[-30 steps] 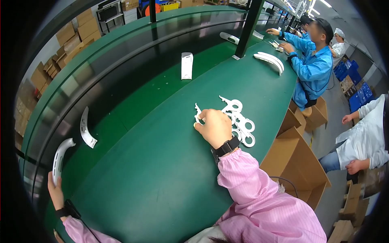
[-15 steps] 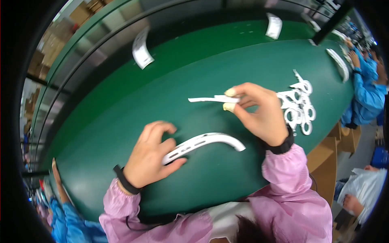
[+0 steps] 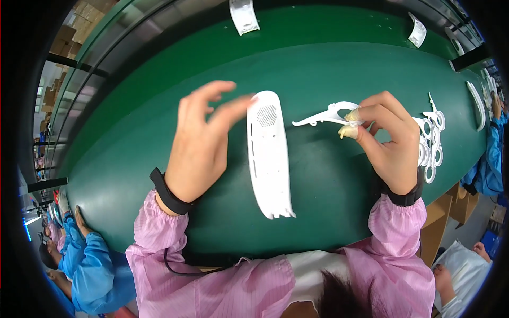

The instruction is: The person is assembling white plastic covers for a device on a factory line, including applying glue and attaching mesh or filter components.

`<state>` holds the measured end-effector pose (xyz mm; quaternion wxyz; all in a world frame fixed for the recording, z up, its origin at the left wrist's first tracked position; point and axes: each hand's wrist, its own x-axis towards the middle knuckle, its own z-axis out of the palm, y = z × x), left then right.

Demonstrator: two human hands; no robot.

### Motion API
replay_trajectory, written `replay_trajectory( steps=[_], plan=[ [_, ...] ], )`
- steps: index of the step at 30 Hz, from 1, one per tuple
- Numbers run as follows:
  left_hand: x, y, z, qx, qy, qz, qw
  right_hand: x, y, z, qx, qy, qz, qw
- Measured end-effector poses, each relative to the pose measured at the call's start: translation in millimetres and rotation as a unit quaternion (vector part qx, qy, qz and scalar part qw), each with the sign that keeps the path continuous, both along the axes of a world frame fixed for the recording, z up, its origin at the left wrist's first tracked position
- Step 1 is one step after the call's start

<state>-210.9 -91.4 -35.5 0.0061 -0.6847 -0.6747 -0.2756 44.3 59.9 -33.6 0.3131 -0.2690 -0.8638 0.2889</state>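
Observation:
A long white plastic shell (image 3: 271, 159) lies lengthwise in front of me, a dotted grille of holes near its rounded far end and slots along its left side. My left hand (image 3: 204, 140) is at the shell's upper left with fingers apart, one fingertip at the edge; whether it touches cannot be told. Off to the right, my right hand (image 3: 384, 132) pinches a white plastic ring with a thin arm (image 3: 331, 114) above the table. Yellowish covers sit on that thumb and forefinger. Beyond this hand lie several similar ring parts (image 3: 436, 140) in a loose pile.
The green work surface (image 3: 328, 212) runs across the view. Farther back lie a white curved piece (image 3: 244, 17) and another (image 3: 417, 31). A long white piece (image 3: 476, 106) is at the far right. People in blue sleeves (image 3: 101, 265) are at both sides; cardboard (image 3: 437, 214) stands below the right edge.
The shell has turned from lying on edge to showing its broad face, and my left hand has let go of it. The ring part in my right hand has tilted to show its ring. The view has shifted.

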Motion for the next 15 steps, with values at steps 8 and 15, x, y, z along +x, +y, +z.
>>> replay_trajectory(
  steps=[8, 15],
  plan=[
    [36, -33, 16, -0.332, -0.069, 0.074, 0.938, -2, 1, -8, 0.004, 0.034, 0.024, 0.999],
    [26, -22, 11, -0.415, -0.332, -0.107, 0.84, -5, -1, -1, 0.079, -0.008, 0.011, 0.997]
  ],
)
